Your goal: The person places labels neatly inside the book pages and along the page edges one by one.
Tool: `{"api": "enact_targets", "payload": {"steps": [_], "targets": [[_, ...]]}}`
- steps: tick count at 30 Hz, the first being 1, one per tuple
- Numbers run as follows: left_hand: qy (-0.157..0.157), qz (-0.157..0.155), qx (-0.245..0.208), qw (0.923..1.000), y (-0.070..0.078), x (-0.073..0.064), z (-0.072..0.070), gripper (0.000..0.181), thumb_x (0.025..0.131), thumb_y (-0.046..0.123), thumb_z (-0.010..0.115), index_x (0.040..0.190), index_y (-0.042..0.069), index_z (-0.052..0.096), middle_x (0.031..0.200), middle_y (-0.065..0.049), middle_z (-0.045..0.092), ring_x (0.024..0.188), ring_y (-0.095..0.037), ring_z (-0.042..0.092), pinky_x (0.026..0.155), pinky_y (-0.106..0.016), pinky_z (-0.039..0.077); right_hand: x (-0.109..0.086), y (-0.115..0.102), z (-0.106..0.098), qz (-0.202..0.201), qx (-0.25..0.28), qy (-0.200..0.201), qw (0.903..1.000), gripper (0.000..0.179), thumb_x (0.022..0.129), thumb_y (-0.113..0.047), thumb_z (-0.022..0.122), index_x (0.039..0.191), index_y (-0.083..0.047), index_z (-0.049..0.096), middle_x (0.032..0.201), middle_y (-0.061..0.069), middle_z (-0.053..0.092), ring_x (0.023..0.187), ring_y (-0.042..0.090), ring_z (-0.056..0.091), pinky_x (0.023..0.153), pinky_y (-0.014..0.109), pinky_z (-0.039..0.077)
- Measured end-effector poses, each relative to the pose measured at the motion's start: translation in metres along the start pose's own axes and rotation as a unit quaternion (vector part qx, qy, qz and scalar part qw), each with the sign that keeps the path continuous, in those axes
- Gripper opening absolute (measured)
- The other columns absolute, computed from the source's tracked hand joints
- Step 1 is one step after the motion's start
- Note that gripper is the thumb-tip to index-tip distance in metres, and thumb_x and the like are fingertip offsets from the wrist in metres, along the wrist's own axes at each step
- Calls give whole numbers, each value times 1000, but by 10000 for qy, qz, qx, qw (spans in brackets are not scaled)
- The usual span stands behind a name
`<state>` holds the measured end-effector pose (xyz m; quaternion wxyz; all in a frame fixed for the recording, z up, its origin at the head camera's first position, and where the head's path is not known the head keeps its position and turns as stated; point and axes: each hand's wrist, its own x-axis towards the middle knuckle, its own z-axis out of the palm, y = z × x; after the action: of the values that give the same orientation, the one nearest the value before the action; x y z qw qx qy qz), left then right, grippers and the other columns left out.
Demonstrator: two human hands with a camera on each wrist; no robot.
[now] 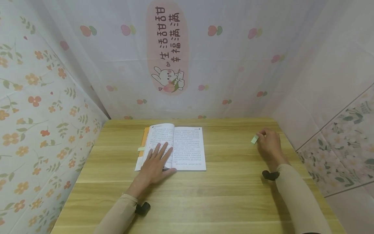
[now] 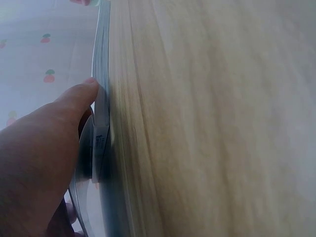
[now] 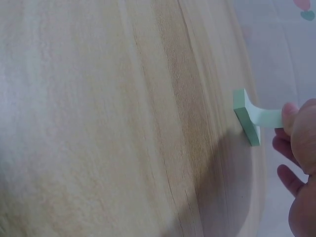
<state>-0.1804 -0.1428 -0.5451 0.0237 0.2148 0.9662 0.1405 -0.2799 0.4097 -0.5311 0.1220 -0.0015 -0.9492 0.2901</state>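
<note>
Open book [image 1: 187, 148] on wood-grain table [image 1: 216, 201]; patterned hangings [image 1: 228, 68], probably cloth, behind.

Soft, dimmish light; wrist pics hazy, table [image 3: 98, 113] w/ glare

The location is a desk-type station, screened on three sides. A wood-grain tabletop [image 1: 228, 191] forms the work surface. A pale rear sheet [image 1: 233, 65] carries fruit motifs, Chinese lettering and a cartoon rabbit [image 1: 168, 76]; a flower-print left sheet [image 1: 29, 97] and a floral right sheet [image 1: 344, 143] flank it. An open book [image 1: 189, 148] and green sticky notes [image 3: 249, 127] indicate desk use. Building type cannot be determined.
</note>
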Motion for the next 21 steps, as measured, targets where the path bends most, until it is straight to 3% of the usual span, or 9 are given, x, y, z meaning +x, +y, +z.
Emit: {"api": "enact_targets", "payload": {"steps": [11,21], "targets": [[-42,-27,47,10000,0,1,0,97,107,66,66,182,19,26,193,-12,12,179,-46,10,141,-75,16,2,3,2,-150,-101,137,9997,28,115,-16,60,110,8,74,107,34,78,101,56,73,85,66,57],[-48,-54,32,10000,0,1,0,97,107,67,65,182,19,26,193,-12,12,179,-46,9,141,-74,16,5,5,2,-142,-127,-425,9989,33,120,-17,51,124,10,70,122,40,75,114,63,72,95,73,60]]}}
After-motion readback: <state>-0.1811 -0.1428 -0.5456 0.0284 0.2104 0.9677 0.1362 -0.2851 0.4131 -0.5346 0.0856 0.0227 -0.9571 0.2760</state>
